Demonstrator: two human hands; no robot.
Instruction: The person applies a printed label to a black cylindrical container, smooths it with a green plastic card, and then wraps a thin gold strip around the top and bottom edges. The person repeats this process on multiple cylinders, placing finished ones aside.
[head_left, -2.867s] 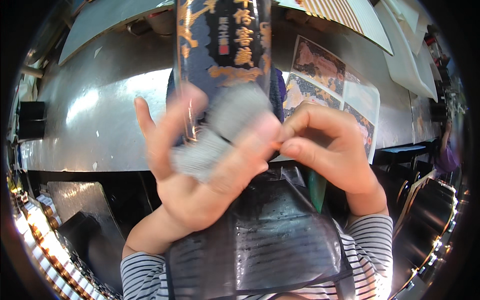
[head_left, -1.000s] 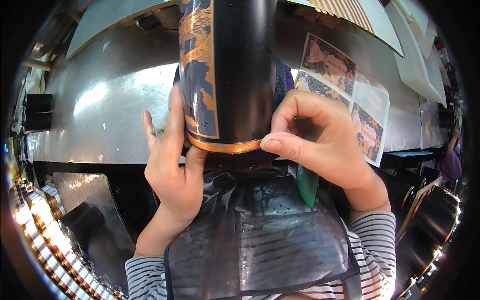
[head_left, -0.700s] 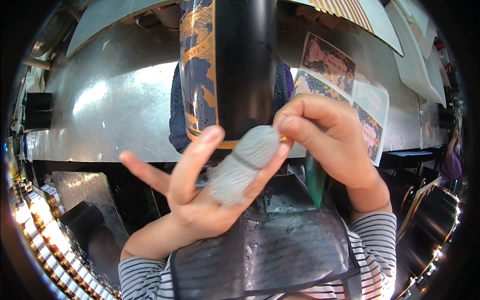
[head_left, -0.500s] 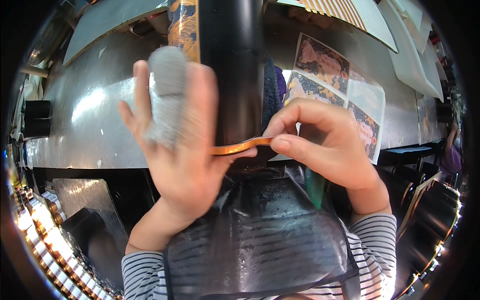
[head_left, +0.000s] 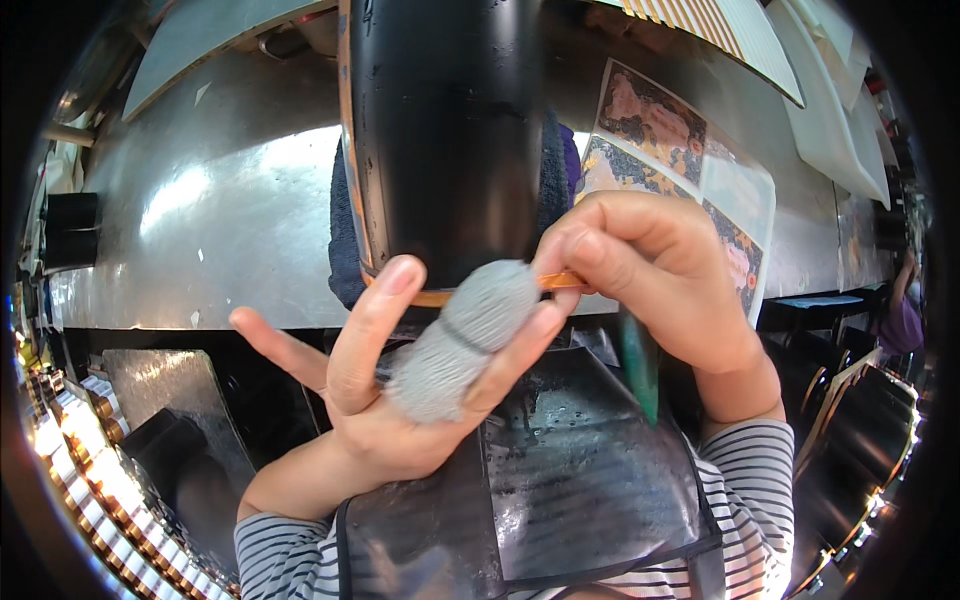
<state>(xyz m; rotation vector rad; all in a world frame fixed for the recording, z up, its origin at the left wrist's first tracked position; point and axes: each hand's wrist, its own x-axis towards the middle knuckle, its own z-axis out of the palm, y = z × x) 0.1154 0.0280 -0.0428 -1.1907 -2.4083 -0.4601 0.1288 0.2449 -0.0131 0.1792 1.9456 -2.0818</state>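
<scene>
A black cylinder (head_left: 440, 140) lies lengthwise in front of me on a dark blue towel (head_left: 346, 270). My left hand (head_left: 390, 415) holds a grey fuzzy pad (head_left: 465, 340), narrowed at its middle, between its fingers below the cylinder's near end. Two of that hand's fingers stretch out to the left, and its thumb side reaches toward my right hand. A thin orange strip (head_left: 560, 282) runs along the cylinder's near rim, partly hidden by the pad. At the rim's right side, my right hand (head_left: 665, 285) pinches the strip between thumb and fingers.
Printed patterned sheets (head_left: 655, 120) lie on the metal table (head_left: 230, 270) to the right. White trays (head_left: 835, 110) stand far right, and a striped panel (head_left: 690, 25) is at the back. A dark apron (head_left: 590, 470) covers my lap. Shiny cylinders (head_left: 850, 465) stand low at the right.
My left hand and the grey pad have swung down and right, from the cylinder's left side to its near end. The cylinder has turned, its gold-patterned band now almost out of sight at the left.
</scene>
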